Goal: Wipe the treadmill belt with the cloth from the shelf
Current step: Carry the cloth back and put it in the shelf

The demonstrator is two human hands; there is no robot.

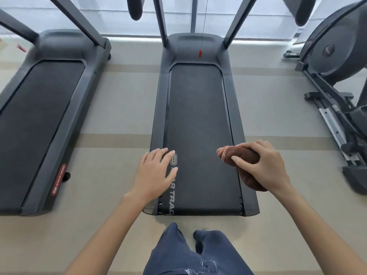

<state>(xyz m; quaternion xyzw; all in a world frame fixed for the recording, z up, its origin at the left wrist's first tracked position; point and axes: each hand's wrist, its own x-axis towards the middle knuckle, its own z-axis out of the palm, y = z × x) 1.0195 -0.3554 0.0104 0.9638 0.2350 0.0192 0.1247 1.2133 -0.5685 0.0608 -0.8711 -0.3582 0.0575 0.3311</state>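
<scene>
Brown cloth gripped by curled right hand over belt.

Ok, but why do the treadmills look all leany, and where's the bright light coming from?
Head view: the wide-angle lens bends the edges, so the left treadmill and the elliptical lean outward while the middle treadmill looks straight; soft light comes from the windows at the top, so shadows are faint; the cloth in the right hand looks slightly soft.

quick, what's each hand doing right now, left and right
Left hand: open, fingers spread, holding nothing, over the treadmill belt.
Right hand: closed round the brown cloth.
</scene>
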